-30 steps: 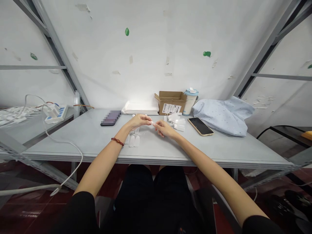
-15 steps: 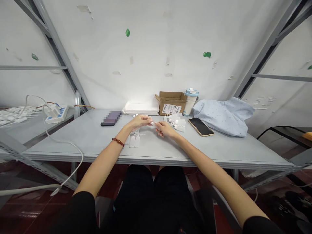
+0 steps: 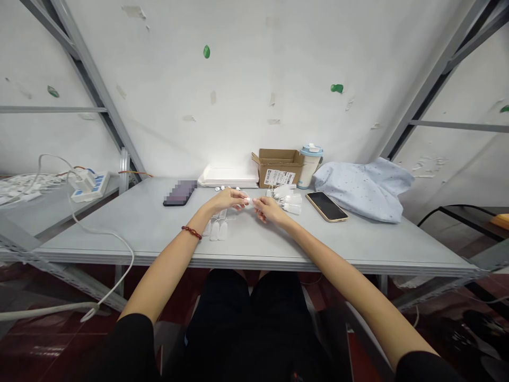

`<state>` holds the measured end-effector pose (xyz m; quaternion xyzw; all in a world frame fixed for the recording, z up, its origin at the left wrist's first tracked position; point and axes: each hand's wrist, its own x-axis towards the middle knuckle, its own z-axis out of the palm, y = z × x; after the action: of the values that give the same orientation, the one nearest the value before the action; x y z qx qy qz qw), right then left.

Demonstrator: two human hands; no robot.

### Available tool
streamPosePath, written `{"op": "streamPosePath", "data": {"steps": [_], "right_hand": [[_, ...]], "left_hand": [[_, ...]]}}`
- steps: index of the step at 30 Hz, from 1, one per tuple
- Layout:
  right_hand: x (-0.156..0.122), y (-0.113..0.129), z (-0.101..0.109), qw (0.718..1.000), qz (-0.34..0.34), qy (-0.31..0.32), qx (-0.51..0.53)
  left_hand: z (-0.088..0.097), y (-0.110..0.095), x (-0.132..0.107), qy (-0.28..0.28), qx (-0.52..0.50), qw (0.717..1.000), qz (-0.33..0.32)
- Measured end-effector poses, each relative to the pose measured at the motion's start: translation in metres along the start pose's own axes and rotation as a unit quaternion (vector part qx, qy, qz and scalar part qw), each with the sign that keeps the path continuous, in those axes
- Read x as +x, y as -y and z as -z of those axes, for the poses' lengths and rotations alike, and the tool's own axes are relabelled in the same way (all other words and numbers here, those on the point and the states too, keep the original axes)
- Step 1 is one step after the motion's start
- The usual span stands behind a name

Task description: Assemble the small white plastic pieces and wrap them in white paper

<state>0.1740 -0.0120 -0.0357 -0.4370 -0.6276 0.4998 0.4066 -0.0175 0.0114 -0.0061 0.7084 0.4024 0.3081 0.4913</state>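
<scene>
My left hand (image 3: pixel 227 200) and my right hand (image 3: pixel 269 209) meet over the middle of the grey table (image 3: pixel 159 223). Both pinch one small white piece (image 3: pixel 248 200) between their fingertips; it is too small to name. Under my left hand lie a few small clear packets (image 3: pixel 217 229) flat on the table. Just beyond my right hand sits a heap of similar white packets (image 3: pixel 289 200). A red bead bracelet (image 3: pixel 191 231) is on my left wrist.
At the back stand a white tray (image 3: pixel 228 176), an open cardboard box (image 3: pixel 279 167) and a lidded cup (image 3: pixel 310 166). A phone (image 3: pixel 326 206) and a light blue cloth (image 3: pixel 363 187) lie right, a dark phone (image 3: pixel 179 193) left. A power strip (image 3: pixel 89 184) with cable sits far left.
Both hands stay pinched together over the same spot. The fingers shifted only slightly on the small white piece.
</scene>
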Motion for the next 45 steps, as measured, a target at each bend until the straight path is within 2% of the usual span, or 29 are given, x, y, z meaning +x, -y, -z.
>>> {"op": "streamPosePath", "data": {"steps": [5, 10, 16, 26, 36, 45], "right_hand": [[0.0004, -0.0004, 0.0006, 1.000, 0.004, -0.002, 0.005], [0.0001, 0.0011, 0.0007, 1.000, 0.020, 0.002, -0.005], [0.0004, 0.0023, 0.0003, 1.000, 0.019, -0.003, -0.012], [-0.0016, 0.0038, 0.0004, 1.000, 0.011, -0.007, -0.026], [0.0015, -0.0003, 0.0016, 1.000, 0.018, -0.007, -0.012], [0.0022, 0.0014, 0.0007, 1.000, 0.011, -0.009, -0.002]], "left_hand": [[0.0017, 0.0000, -0.0006, 0.000, -0.002, 1.000, 0.008], [0.0018, -0.0009, -0.0013, 0.024, 0.018, 1.000, 0.007], [0.0014, 0.0008, 0.0007, 0.002, 0.026, 0.999, 0.035], [0.0050, 0.0008, -0.0008, 0.023, 0.025, 0.999, 0.002], [0.0018, -0.0006, -0.0009, -0.005, 0.008, 1.000, -0.002], [-0.0002, -0.0005, 0.0009, -0.021, 0.023, 0.999, 0.026]]}}
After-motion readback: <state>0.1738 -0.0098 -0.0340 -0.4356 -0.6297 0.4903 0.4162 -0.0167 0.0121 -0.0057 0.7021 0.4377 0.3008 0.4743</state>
